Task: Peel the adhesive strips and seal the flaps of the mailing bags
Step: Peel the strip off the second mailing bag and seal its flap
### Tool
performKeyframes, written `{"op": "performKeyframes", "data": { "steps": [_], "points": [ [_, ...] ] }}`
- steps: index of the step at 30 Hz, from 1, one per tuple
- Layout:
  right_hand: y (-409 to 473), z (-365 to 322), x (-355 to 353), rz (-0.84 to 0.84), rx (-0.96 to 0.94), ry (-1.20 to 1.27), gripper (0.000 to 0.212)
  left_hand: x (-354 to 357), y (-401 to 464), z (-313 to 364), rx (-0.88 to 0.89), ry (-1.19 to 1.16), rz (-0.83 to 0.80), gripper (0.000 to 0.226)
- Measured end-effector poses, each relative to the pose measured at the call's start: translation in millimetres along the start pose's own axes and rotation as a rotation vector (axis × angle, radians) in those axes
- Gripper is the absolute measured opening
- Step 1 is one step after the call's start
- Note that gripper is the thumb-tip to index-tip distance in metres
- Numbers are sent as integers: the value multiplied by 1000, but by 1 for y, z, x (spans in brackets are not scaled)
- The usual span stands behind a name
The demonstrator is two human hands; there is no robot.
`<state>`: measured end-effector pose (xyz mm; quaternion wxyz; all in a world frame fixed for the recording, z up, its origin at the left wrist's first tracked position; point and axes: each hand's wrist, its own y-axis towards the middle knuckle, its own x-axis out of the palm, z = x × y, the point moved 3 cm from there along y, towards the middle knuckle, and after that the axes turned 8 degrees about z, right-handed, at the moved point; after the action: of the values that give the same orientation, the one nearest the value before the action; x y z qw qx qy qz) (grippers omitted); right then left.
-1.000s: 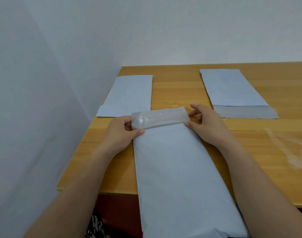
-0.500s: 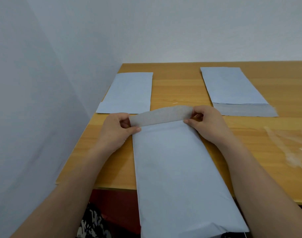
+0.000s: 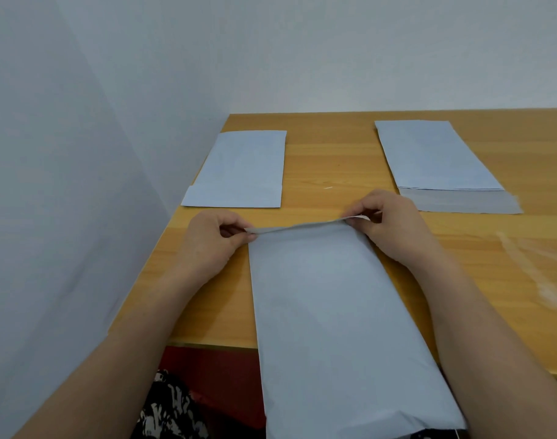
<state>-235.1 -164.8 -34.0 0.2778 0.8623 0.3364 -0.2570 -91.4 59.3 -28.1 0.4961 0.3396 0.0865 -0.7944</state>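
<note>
1. Mailing bag [image 3: 334, 312] lies lengthwise on my wooden table [image 3: 334, 160], its near end overhanging the edge.
2. Left hand [image 3: 213, 242] pinches the flap [image 3: 299, 228] at its left corner.
3. Right hand [image 3: 388, 223] pinches the right corner; flap is half folded.

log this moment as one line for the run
step: folding flap over | left hand: pinches flap corner | right hand: pinches other corner | bag: on table, overhangs near edge | flap: not pressed down
</note>
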Motion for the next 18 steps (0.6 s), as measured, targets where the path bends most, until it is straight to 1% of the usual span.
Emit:
{"op": "performKeyframes", "data": {
  "steps": [5,10,16,18],
  "points": [
    [0,2,-1,14,-27,-30,13,-1,-2,0,70,59,-1,8],
    [0,0,-1,31,-66,-71,9,-2,-3,0,123,101,3,11],
    [-1,-1,-1,21,-99,-126,29,-1,-4,-2,221,163,-1,18],
    [-2,-2,-3,25,-124,-140,29,-2,-5,-3,247,171,-7,19]
  ]
}}
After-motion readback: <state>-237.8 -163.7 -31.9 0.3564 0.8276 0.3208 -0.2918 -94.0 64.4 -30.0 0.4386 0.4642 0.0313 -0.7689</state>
